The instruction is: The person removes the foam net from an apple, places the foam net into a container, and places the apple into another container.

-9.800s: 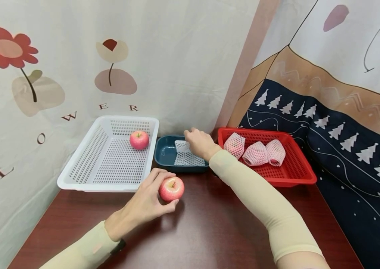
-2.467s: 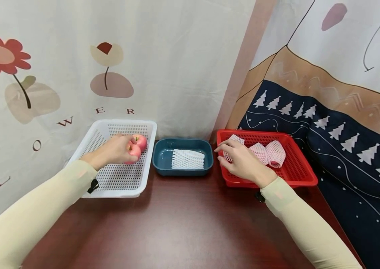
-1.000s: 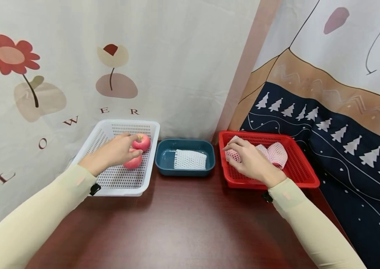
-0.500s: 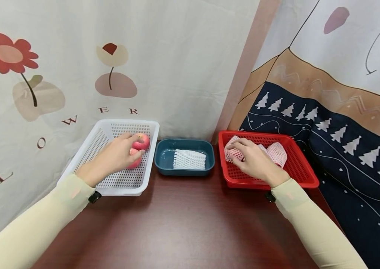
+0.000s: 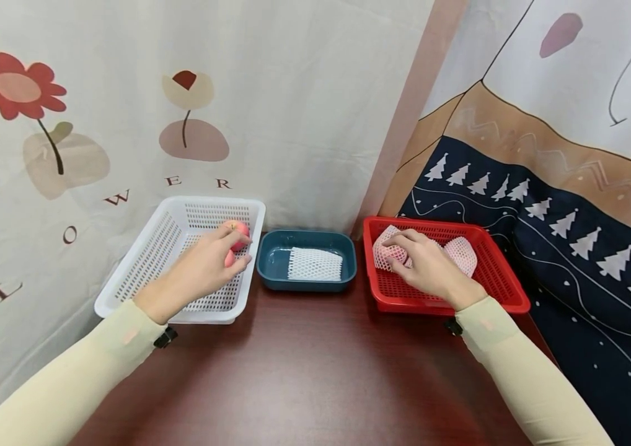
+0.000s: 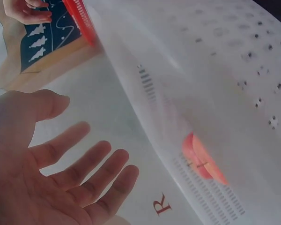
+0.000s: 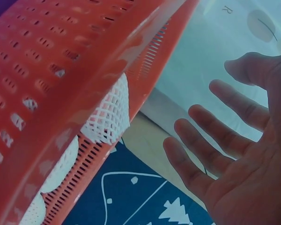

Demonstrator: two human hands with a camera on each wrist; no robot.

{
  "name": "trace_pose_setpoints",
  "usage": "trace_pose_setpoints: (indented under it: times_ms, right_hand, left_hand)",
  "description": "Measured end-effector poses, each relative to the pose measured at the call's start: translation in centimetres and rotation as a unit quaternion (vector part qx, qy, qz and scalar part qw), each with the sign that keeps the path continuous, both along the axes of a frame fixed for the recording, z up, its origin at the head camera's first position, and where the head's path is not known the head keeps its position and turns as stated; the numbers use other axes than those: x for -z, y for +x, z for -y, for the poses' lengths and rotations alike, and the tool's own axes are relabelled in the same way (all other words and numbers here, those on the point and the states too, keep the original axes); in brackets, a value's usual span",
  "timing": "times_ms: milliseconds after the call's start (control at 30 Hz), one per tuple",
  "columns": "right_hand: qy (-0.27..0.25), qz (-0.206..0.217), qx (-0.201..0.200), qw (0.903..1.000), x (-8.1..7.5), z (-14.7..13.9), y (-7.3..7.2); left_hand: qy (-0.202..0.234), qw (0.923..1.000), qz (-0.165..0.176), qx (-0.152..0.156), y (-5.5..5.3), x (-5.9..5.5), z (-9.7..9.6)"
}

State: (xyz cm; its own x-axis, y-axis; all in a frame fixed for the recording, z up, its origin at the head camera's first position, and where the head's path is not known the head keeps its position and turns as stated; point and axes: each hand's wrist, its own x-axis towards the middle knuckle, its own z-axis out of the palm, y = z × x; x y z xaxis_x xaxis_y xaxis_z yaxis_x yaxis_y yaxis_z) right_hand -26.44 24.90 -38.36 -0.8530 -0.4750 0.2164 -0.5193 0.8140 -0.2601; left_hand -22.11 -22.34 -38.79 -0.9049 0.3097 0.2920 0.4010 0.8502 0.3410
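Observation:
My left hand (image 5: 195, 267) hovers over the white basket (image 5: 150, 251), its fingers relaxed and slightly bent. Two red apples lie in that basket: a farther apple (image 5: 242, 228) and a nearer apple (image 5: 229, 259), both partly covered by the hand. In the left wrist view the palm is bare and stands apart from the apple (image 6: 201, 157). Over the red basket (image 5: 496, 285), my right hand (image 5: 429, 266) hangs with loosely bent fingers, holding nothing. Beneath it are apples in foam nets, including a left netted apple (image 5: 383, 251) and a right one (image 5: 462, 253); the middle one is mostly hidden.
Between the baskets stands a dark blue tray (image 5: 275, 266) with white foam nets (image 5: 315, 264) lying flat in it. All three containers sit along the back of a brown table (image 5: 310, 371), against a printed curtain (image 5: 304, 124).
The apple my left hand held earlier now lies in the white basket. That hand has since eased off toward the right. My right hand has moved from the blue tray to above the red basket.

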Motion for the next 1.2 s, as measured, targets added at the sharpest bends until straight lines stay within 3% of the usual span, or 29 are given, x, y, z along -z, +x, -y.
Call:
trace_pose_setpoints:
  times_ms: [200,533,733,967,1200]
  right_hand:
    - [0.001,0.000,0.008,1.0000,-0.4,-0.3,-0.1]
    - [0.013,0.016,0.004,0.9998,-0.7,-0.7,-0.2]
    - [0.017,0.018,0.004,0.9997,-0.8,-1.2,-0.7]
    - [0.022,0.043,0.010,0.9988,-0.6,-2.0,-1.3]
    - [0.029,0.050,0.009,0.9982,-0.5,-2.2,-2.0]
  left_hand:
    - [0.002,0.9991,-0.038,0.016,0.9,0.0,-1.3]
    - [-0.010,0.9976,-0.064,0.026,2.3,0.5,-3.0]
    - [0.013,0.9981,-0.042,0.043,2.6,0.8,-4.2]
    - [0.017,0.9970,-0.051,0.056,2.7,1.4,-5.7]
    - [0.024,0.9973,-0.040,0.056,2.7,2.0,-6.9]
